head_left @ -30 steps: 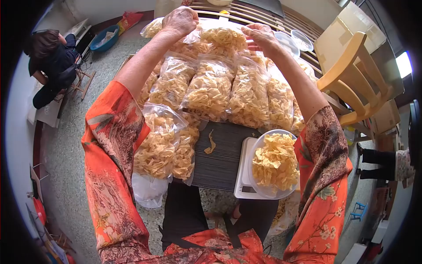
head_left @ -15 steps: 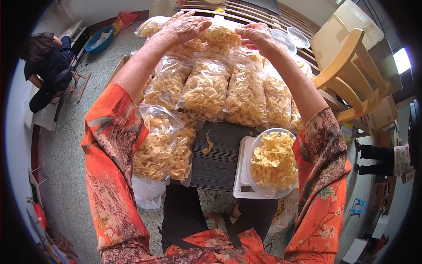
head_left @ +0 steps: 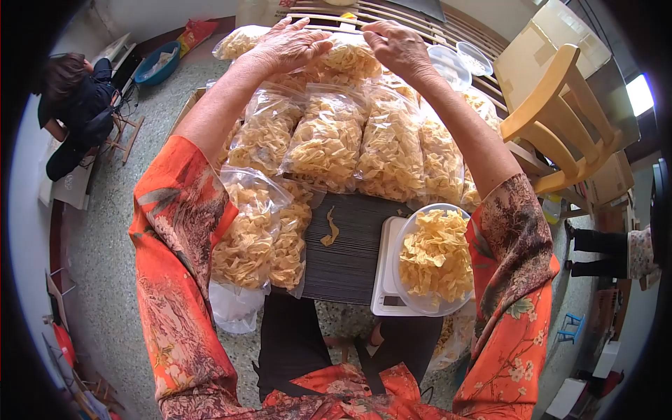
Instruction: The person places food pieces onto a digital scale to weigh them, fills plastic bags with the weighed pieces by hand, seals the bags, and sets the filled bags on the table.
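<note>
Well beyond the white kitchen scale [head_left: 386, 280], a clear, glossy plastic bag [head_left: 353, 59] bulges with crinkled yellowish flakes, its clear end facing away from the scale, its long axis too covered to tell. The left hand [head_left: 297, 45] has fingers extended and slightly spread at the bag's left edge; the right hand [head_left: 400, 49] curls its fingers at the other, whether pinching the film I cannot tell.

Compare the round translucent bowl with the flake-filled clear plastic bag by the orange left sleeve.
The translucent bowl is round and open; the clear plastic bag is oblong and crinkled. The bowl stands on a white scale; the bag lies beside another bag. Both hold yellowish flakes.
</note>
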{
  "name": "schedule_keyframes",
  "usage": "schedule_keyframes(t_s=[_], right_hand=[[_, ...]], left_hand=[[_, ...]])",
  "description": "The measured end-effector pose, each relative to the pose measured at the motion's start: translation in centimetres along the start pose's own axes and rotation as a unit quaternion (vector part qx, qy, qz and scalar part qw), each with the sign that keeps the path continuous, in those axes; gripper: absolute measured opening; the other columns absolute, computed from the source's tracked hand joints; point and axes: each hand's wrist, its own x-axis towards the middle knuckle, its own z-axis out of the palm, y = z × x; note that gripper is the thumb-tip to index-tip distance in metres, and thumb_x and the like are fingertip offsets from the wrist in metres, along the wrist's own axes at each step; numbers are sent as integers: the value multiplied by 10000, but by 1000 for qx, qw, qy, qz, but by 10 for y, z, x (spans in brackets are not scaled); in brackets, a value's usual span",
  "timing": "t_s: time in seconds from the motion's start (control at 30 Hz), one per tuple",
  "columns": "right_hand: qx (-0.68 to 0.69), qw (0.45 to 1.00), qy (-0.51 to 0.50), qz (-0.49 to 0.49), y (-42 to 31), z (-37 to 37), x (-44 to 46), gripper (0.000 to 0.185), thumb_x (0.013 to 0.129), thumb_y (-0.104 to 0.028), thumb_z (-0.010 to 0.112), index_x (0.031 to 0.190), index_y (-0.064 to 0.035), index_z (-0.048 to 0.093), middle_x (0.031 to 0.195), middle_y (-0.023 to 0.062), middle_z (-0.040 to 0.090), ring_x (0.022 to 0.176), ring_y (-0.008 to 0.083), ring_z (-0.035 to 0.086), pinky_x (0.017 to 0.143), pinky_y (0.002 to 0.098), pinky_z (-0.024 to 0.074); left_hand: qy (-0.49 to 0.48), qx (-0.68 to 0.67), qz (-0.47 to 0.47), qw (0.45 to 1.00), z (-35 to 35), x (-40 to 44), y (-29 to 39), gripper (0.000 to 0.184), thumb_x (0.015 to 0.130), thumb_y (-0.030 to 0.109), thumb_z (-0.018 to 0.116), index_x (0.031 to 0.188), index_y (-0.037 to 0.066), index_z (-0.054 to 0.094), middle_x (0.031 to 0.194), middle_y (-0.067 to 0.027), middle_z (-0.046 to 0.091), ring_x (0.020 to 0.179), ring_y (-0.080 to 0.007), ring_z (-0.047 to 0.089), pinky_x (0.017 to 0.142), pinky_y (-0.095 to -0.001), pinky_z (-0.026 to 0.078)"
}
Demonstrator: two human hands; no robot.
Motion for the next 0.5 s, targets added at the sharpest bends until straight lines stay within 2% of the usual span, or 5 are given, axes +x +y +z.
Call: schedule_keyframes(t_s=[0.1, 0.27, 0.4, 0.43, 0.5], right_hand=[[-15, 993, -110, -36, -7, 2, -4, 338, 932, -315, 522, 1178, -177, 709, 1062, 178, 715, 1008, 314, 691, 913, 441, 539], [19, 997, -23, -65, -2, -1, 1, 306, 933, -209, 516, 1157, -120, 705, 1051, 172, 721, 1000, 326, 689, 912, 435, 531], [30, 997, -42, -48, 3, -19, 7, 323, 966, -194, 467, 1183, -145, 702, 1097, 159, 717, 1025, 320, 684, 933, 436, 519], [17, 997, 16, -75, 6, -17, 6, 230, 972, -155, 530, 1102, -72, 702, 957, 144, 737, 870, 273, 715, 814, 395, 560], [71, 996, -58, -19, 20, -30, 12, 278, 1005, -208, 536, 1196, -87, 698, 1149, 128, 721, 1052, 253, 686, 943, 365, 533]], left_hand=[[4, 2, 4, 1000, 2, 0, -2, 863, 922, 763, 53, 1519, 250, 406, 1574, -43, 388, 1502, -245, 245, 1253, -448, 84], [48, -19, 8, 999, 9, 1, -5, 809, 941, 741, 75, 1512, 281, 415, 1562, -57, 406, 1495, -257, 262, 1249, -447, 118], [76, -56, 12, 995, 0, 10, -10, 734, 989, 681, 125, 1507, 256, 425, 1546, -84, 426, 1481, -254, 294, 1237, -461, 164], [77, -57, 13, 995, -3, 12, -10, 734, 989, 681, 125, 1507, 256, 425, 1546, -84, 426, 1481, -254, 294, 1237, -461, 164], [118, -118, 39, 985, -8, 16, -9, 785, 990, 686, 92, 1520, 196, 402, 1574, -47, 392, 1485, -283, 289, 1235, -429, 169]])
